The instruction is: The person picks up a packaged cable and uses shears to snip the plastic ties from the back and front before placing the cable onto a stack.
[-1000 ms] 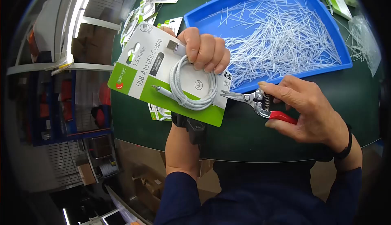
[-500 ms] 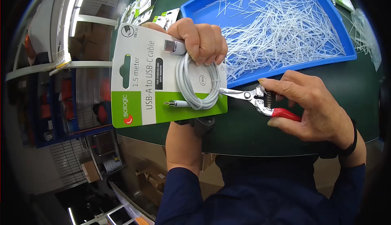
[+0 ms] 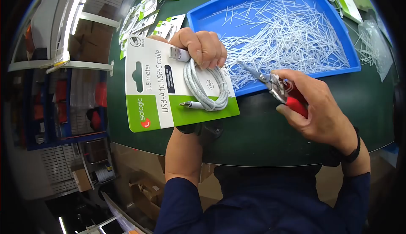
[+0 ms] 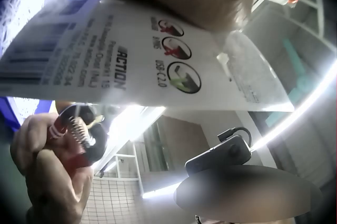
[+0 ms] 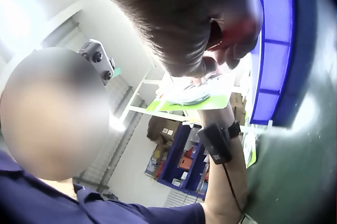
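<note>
In the head view my left hand (image 3: 202, 48) grips the upper edge of a green and white cable card (image 3: 158, 103), its fingers curled over the front. A coiled white braided USB cable (image 3: 207, 92) is fastened to that card, the USB-A plug near my fingers and the USB-C plug lower left. My right hand (image 3: 321, 107) holds red-handled snips (image 3: 275, 86), their blades pointing up and left, overlapping the tray edge and apart from the card. The left wrist view shows the printed back of the card (image 4: 134, 61), with the snips (image 4: 81, 132) below it.
A blue tray (image 3: 355, 68) heaped with thin white strips (image 3: 292, 39) stands behind the hands. More carded cables (image 3: 148, 7) lie at the table's back left. A plastic bag (image 3: 378, 50) and a green-white card (image 3: 344, 1) are at the right. The green table (image 3: 253, 141) ends near the body.
The snips' blades have left the card's right edge beside the coil and swung up over the tray. The card, tilted a second ago, now stands straighter. Both hands keep their hold.
</note>
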A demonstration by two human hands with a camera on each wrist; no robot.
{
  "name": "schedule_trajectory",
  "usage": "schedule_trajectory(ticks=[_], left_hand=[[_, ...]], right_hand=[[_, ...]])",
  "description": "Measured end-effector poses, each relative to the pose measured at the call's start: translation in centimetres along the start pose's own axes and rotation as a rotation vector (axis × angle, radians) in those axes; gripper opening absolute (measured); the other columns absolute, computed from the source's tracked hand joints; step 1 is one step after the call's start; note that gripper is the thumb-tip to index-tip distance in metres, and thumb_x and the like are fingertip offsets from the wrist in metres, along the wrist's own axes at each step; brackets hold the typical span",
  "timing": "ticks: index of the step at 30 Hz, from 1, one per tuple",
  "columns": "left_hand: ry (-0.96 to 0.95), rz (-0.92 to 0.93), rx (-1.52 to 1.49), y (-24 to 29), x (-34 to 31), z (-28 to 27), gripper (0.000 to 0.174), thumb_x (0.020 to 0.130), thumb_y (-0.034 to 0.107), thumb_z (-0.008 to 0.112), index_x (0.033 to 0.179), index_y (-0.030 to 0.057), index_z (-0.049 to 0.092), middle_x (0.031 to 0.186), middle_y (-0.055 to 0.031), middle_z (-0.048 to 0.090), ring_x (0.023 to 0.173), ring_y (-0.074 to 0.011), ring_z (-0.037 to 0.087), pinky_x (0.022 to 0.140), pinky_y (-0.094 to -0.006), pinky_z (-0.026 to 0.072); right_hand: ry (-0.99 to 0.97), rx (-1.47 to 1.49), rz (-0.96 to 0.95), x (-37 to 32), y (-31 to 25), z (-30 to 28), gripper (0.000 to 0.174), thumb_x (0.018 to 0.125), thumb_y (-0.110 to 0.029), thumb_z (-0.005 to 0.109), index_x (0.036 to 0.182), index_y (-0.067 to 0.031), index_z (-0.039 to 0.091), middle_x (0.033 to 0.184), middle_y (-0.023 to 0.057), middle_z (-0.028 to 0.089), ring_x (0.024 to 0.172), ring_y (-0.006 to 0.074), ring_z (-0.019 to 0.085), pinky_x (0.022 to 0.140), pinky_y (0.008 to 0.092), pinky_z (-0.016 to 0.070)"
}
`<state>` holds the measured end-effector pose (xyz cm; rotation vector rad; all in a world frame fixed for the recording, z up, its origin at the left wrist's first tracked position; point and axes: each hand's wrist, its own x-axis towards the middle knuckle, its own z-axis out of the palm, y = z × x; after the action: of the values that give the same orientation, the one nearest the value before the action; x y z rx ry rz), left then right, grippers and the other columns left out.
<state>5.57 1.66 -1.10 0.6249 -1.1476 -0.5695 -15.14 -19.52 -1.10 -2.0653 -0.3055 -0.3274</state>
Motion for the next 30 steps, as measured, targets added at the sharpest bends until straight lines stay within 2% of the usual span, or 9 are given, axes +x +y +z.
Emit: schedule_trajectory(ticks=[3, 5, 10, 13, 17, 21, 26, 27, 30], left_hand=[[0.040, 0.063, 0.009, -1.1, -0.3, 0.7, 0.052, 0.113, 0.051, 0.036, 0.090, 0.0082, 0.056, 0.075, -0.0059, 0.054, 0.071, -0.0193, 0.052, 0.071, -0.0380, 0.0498], [0.096, 0.084, 0.001, -1.9, -0.5, 1.8, 0.051, 0.113, 0.050, 0.038, 0.091, 0.0083, 0.056, 0.075, -0.0059, 0.054, 0.072, -0.0194, 0.052, 0.071, -0.0381, 0.0498], [0.054, 0.096, -0.038, -3.6, -0.7, 2.5, 0.047, 0.112, 0.050, 0.041, 0.094, 0.0089, 0.055, 0.079, -0.0061, 0.055, 0.073, -0.0192, 0.053, 0.072, -0.0388, 0.0505], [0.165, 0.099, -0.088, -3.9, -0.9, 3.5, 0.056, 0.114, 0.053, 0.029, 0.090, 0.0088, 0.054, 0.074, -0.0059, 0.053, 0.071, -0.0197, 0.051, 0.070, -0.0378, 0.0502], [0.319, 0.093, -0.135, -4.1, -0.9, 5.1, 0.067, 0.114, 0.057, 0.015, 0.085, 0.0087, 0.052, 0.069, -0.0060, 0.050, 0.067, -0.0199, 0.048, 0.067, -0.0373, 0.0487], [0.393, 0.077, -0.140, -3.7, -0.8, 5.9, 0.065, 0.114, 0.056, 0.018, 0.084, 0.0089, 0.050, 0.068, -0.0047, 0.046, 0.067, -0.0180, 0.043, 0.066, -0.0352, 0.0443], [0.332, 0.222, -0.045, -0.2, -1.6, 2.6, 0.051, 0.115, 0.045, 0.030, 0.085, 0.0095, 0.050, 0.070, -0.0025, 0.045, 0.068, -0.0152, 0.041, 0.065, -0.0331, 0.0399], [0.469, 0.248, -0.042, 1.2, -1.9, 3.6, 0.053, 0.115, 0.046, 0.029, 0.084, 0.0093, 0.050, 0.068, -0.0035, 0.045, 0.067, -0.0167, 0.041, 0.066, -0.0352, 0.0414], [0.327, 0.206, 0.072, 6.8, -4.4, 3.1, 0.061, 0.114, 0.051, 0.023, 0.082, 0.0081, 0.051, 0.068, -0.0061, 0.048, 0.067, -0.0204, 0.043, 0.068, -0.0388, 0.0441]], right_hand=[[-0.027, 0.235, 0.156, 0.1, -0.6, 0.4, 0.044, 0.085, 0.001, 0.079, 0.121, 0.0004, 0.054, 0.091, 0.0099, 0.064, 0.080, 0.0162, 0.063, 0.074, 0.0300, 0.0513], [-0.032, 0.365, 0.230, 0.4, -1.4, 0.9, 0.044, 0.084, -0.003, 0.082, 0.118, 0.0001, 0.054, 0.092, 0.0150, 0.067, 0.080, 0.0226, 0.068, 0.076, 0.0335, 0.0555], [0.092, 0.375, 0.107, 1.1, -0.5, 3.2, 0.044, 0.083, -0.008, 0.087, 0.113, -0.0012, 0.056, 0.089, 0.0104, 0.066, 0.077, 0.0163, 0.066, 0.073, 0.0320, 0.0553], [0.139, 0.431, 0.095, 1.1, -0.7, 3.6, 0.043, 0.084, -0.006, 0.087, 0.113, -0.0018, 0.057, 0.089, 0.0106, 0.066, 0.077, 0.0157, 0.066, 0.070, 0.0291, 0.0546], [0.072, 0.305, 0.096, 0.9, -0.9, 3.0, 0.040, 0.084, 0.008, 0.079, 0.113, -0.0029, 0.053, 0.093, 0.0053, 0.068, 0.082, 0.0082, 0.065, 0.075, 0.0247, 0.0545], [0.073, 0.349, 0.061, 1.0, -1.2, 2.7, 0.037, 0.086, 0.006, 0.077, 0.113, -0.0041, 0.054, 0.092, 0.0037, 0.065, 0.080, 0.0074, 0.063, 0.071, 0.0244, 0.0527], [0.077, 0.449, 0.094, 1.2, -1.6, 0.9, 0.036, 0.087, 0.009, 0.073, 0.114, -0.0046, 0.054, 0.094, 0.0030, 0.064, 0.084, 0.0051, 0.060, 0.073, 0.0221, 0.0498], [0.116, 0.377, 0.120, 1.3, -1.6, 0.4, 0.034, 0.088, 0.008, 0.072, 0.114, -0.0042, 0.054, 0.094, 0.0028, 0.064, 0.084, 0.0050, 0.060, 0.073, 0.0219, 0.0495], [0.209, 0.163, 0.173, 2.1, -0.8, -0.6, 0.027, 0.092, 0.006, 0.070, 0.114, -0.0030, 0.056, 0.095, 0.0022, 0.065, 0.084, 0.0051, 0.060, 0.074, 0.0213, 0.0489]])
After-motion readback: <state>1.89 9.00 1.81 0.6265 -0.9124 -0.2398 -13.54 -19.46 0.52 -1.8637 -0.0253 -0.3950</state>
